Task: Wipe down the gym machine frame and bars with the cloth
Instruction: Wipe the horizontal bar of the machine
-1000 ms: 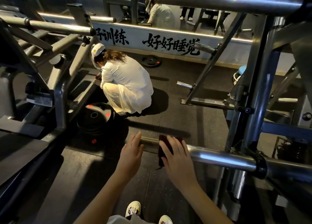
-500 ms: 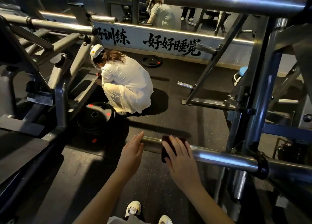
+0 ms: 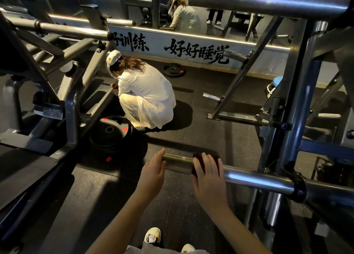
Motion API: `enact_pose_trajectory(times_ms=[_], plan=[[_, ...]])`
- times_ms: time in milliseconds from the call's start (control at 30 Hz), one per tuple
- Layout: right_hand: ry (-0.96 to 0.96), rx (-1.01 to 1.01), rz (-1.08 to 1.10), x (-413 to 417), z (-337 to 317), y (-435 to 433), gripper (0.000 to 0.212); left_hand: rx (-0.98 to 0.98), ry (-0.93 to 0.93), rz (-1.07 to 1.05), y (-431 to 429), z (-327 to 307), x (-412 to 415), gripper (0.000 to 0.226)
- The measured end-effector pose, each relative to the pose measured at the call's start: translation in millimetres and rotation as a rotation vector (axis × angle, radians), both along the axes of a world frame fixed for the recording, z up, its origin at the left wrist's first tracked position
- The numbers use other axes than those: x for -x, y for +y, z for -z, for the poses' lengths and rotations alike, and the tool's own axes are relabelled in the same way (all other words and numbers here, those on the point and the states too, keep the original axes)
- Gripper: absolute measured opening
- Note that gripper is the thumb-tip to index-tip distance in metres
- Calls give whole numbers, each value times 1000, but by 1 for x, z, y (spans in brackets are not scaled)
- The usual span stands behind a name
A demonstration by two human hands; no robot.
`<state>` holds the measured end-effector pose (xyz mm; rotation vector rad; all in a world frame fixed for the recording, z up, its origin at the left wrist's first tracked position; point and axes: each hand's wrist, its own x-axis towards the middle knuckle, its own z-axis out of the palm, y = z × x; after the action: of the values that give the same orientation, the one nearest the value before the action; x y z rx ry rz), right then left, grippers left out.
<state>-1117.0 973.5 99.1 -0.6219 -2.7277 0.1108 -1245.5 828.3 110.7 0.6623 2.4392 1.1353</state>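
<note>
Cloth [image 3: 217,158]: dark red, draped over the horizontal steel bar [image 3: 249,178] near its free end, directly beneath the right hand [image 3: 207,179]. Right hand: fingers extended, pressing the cloth against the bar. Left hand [image 3: 153,173]: fingers straight, holding nothing, beside the bar's end.

Dark speckled rubber floor [image 3: 201,139] runs to a white wall strip [image 3: 157,49] (black brush lettering) under a mirror [image 3: 229,10]; a weight plate [image 3: 174,70] lies flat near it.
</note>
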Motion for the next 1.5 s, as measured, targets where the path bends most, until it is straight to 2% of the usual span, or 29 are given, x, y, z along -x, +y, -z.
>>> enact_pose_trajectory(times_ms=[100, 267, 400, 500, 567, 700, 767, 833, 933, 967, 1133, 1233, 1333, 1433, 1500], plan=[[36, 76, 78, 38, -13, -24, 44, 7, 20, 0, 1, 1, 1, 48], [53, -9, -100, 19, -6, -7, 39, 11, 6, 4, 2, -3, 0, 53], [98, -43, 47, -18, 3, 17, 39, 0, 4, 19, 1, -3, -1, 56], [117, 48, 193, 5, -1, -5, 40, -11, -2, 8, 5, -4, -6, 61], [113, 91, 126, 25, -5, -21, 41, -7, 3, -10, 8, -3, -8, 62], [62, 34, -104, 17, -2, -3, 41, 4, 12, -30, 9, 0, -7, 61], [69, -6, -122, -7, 5, 16, 42, -1, 7, -32, 9, 0, -7, 61], [99, -3, -40, -26, 11, 22, 44, -17, 24, -30, 9, 0, -7, 60], [143, 85, 181, -6, 6, -3, 43, 8, 93, -34, 11, 1, -8, 58], [153, 118, 190, 7, 2, -13, 43, 35, 117, -37, 12, 0, -8, 57], [60, 60, -114, 16, -2, -4, 42, 131, 186, -4, 13, -4, -8, 56], [52, -14, -97, -22, 5, 31, 44, 183, 220, 33, 12, -7, -6, 56], [108, -18, 97, -47, 7, 42, 43, 373, 427, 160, 14, -9, -8, 55], [158, 123, 308, -27, 4, 20, 43, 445, 634, 284, 31, -20, -26, 55], [126, 88, 184, -25, 5, 19, 41, 439, 656, 397, 49, -22, -43, 55]])
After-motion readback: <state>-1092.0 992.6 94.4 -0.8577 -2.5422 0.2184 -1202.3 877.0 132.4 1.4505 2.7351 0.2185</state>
